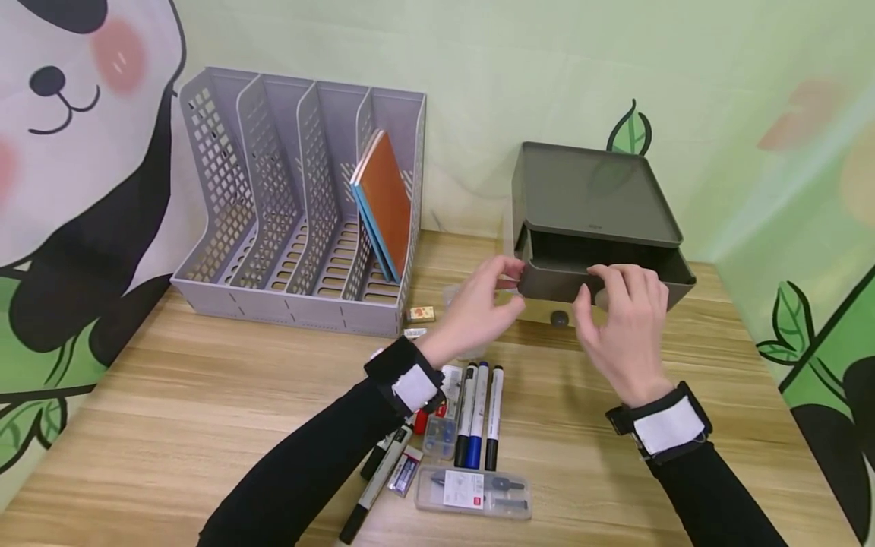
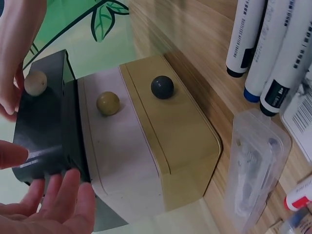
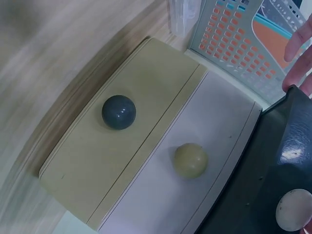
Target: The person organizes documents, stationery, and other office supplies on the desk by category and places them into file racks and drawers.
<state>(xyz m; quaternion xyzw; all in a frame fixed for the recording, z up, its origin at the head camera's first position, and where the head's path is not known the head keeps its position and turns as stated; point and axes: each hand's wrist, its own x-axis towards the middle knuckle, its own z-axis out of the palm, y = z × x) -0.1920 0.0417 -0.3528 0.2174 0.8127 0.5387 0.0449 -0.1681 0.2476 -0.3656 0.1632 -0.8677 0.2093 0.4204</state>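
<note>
A small drawer unit stands at the right back, its dark grey top drawer partly pulled out. My right hand has its fingers curled at the drawer's front rim, the thumb bent close to its round pale knob. My left hand is at the drawer's left front corner, fingers fairly straight against it and thumb held apart. Below sit a whitish drawer with a yellowish knob and a tan drawer with a dark knob, both pushed in.
A grey-purple file rack stands at the left back, with orange and blue notebooks in its right slot. Several markers, an eraser and a clear compass case lie in front, partly under my left arm.
</note>
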